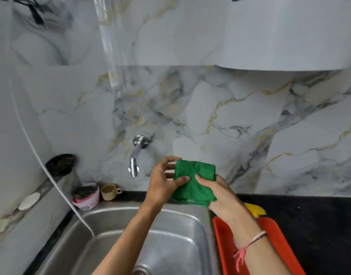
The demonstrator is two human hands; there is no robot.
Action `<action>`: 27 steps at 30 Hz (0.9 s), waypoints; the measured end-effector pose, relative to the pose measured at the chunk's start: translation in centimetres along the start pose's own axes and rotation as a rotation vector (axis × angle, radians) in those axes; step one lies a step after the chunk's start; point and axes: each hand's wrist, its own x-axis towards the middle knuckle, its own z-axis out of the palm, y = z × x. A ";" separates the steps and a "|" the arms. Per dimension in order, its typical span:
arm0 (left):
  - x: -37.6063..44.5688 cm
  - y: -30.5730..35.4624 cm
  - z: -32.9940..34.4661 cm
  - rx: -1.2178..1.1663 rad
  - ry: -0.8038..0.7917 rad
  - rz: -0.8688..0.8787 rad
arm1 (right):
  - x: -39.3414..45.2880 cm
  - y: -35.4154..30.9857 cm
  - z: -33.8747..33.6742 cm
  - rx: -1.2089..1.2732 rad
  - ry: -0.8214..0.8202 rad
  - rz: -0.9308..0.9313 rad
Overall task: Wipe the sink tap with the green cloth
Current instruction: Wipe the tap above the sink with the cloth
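— What are you holding?

— My left hand and right hand both pinch the folded green cloth, thumbs on top, above the sink's back edge.

— And the tap?

— On the wall just left of the cloth, untouched. I'd keep the fold thick, then wrap it round the spout.

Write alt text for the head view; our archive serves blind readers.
Both hands, left hand and right hand, hold a folded green cloth above a steel sink, just right of a chrome wall tap and not touching it. A red tray sits right of the sink.
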 end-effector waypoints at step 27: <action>31.4 -5.4 -21.6 1.368 0.917 1.135 | 20.8 7.7 12.4 -1.045 0.150 -0.637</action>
